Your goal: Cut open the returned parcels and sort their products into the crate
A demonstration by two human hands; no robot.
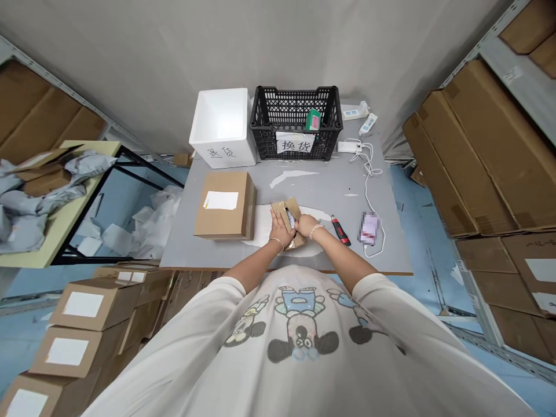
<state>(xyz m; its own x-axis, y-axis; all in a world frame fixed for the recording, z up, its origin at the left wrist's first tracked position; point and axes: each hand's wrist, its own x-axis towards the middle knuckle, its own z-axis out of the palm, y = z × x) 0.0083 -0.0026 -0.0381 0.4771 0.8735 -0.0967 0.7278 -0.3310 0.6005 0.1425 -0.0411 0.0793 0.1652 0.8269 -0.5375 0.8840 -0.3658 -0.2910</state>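
Note:
A small cardboard box (295, 207), with shiny tape on it, lies torn or cut open in front of me on the table. Something greyish-white (291, 218) shows through its opening. My left hand (280, 229) holds the box down on its left side, with fingers pointing away from me. At the right edge of the opening, my right hand (307, 225) is closed with its fingertips on the box; whether it also grips the contents is hidden. A red and black utility knife (340, 230) lies to the right of my right hand.
On the grey table (208, 255) stand a larger taped carton (223, 217), a white foam box (221, 152) and a black crate (264, 145) holding a green packet (313, 119). A blurred-out phone (369, 227) with a white cable (367, 185) lies right. Cartons (82, 301) are stacked left.

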